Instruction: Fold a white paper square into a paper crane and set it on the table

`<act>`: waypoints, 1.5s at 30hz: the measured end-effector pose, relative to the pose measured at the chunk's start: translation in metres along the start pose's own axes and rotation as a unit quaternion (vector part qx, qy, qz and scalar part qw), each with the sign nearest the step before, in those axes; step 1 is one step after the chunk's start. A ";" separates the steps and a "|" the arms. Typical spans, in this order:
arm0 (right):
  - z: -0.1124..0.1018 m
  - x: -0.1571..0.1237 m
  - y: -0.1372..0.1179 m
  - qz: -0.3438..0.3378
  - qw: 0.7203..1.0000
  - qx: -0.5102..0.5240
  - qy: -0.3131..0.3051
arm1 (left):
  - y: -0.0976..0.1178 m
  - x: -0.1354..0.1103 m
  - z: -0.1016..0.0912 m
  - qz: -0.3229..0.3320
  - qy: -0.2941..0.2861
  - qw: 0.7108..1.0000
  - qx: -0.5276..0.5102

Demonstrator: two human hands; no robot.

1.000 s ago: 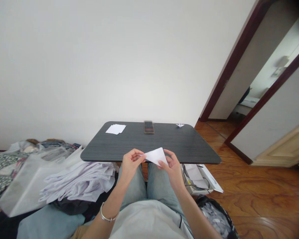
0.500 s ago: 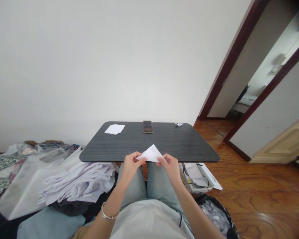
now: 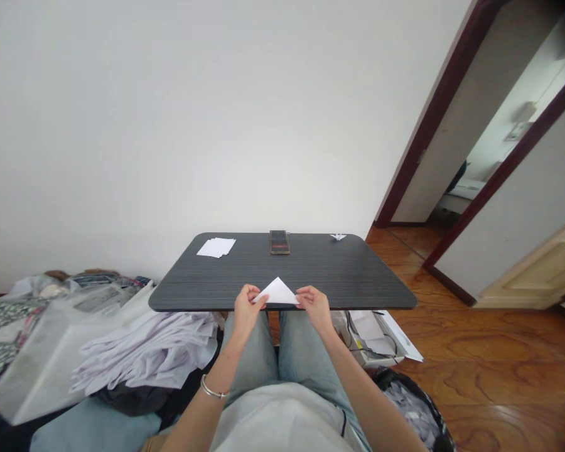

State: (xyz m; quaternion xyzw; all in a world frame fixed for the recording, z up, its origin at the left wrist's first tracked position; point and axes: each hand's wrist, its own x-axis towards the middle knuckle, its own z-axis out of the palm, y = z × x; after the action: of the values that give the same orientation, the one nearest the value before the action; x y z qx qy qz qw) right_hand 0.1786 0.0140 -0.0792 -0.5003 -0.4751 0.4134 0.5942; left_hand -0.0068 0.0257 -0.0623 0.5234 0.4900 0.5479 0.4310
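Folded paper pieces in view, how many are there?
2: a white paper triangle held between the left hand and right hand at the near edge of the dark table, and a small origami crane near its far right corner.

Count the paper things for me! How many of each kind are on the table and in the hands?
Stack of white paper: 1
Origami crane: 1
Folded paper triangle, held by the left hand and right hand: 1
Total: 3

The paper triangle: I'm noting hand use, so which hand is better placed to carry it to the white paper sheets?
Probably the left hand: it pinches the triangle on the side nearer the sheets.
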 end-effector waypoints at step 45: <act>-0.009 -0.017 0.003 -0.280 0.865 -0.417 0.000 | -0.024 -0.033 0.017 0.378 -0.162 0.679 0.608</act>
State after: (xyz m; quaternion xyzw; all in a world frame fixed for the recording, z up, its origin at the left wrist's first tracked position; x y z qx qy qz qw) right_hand 0.1839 -0.0035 -0.0854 -0.5478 -0.7231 -0.0073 0.4206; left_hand 0.0121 -0.0022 -0.0915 0.8915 0.3984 0.1523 -0.1530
